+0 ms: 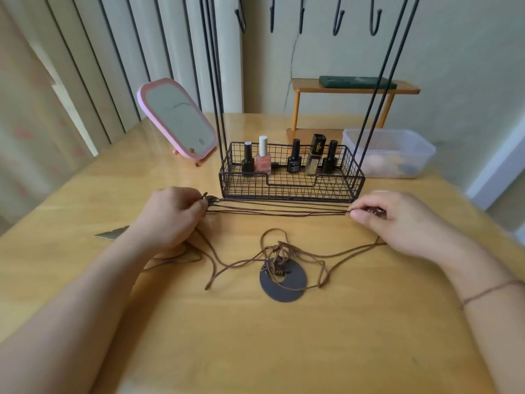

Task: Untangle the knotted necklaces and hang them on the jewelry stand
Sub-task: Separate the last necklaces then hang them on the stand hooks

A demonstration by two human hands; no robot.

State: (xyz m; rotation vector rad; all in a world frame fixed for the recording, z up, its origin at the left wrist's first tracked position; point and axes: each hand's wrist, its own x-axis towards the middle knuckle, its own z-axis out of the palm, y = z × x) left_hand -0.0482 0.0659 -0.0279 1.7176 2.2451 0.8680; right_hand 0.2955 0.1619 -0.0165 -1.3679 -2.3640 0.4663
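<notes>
A thin dark chain necklace (284,209) is stretched taut across the wooden table between my hands, just in front of the jewelry stand's wire basket (291,191). My left hand (173,214) pinches its pendant end; my right hand (397,220) pinches the other end. Nearer me lies a brown cord necklace (244,261) in loose knotted loops over its round dark disc pendant (284,287). The stand's black hooks (338,21) hang bare along the top bar.
Several nail polish bottles (264,156) stand in the basket. A pink mirror (177,120) leans at the back left. A clear plastic tub (389,152) and a small wooden shelf (355,88) sit behind right. A grey scrap (110,233) lies left.
</notes>
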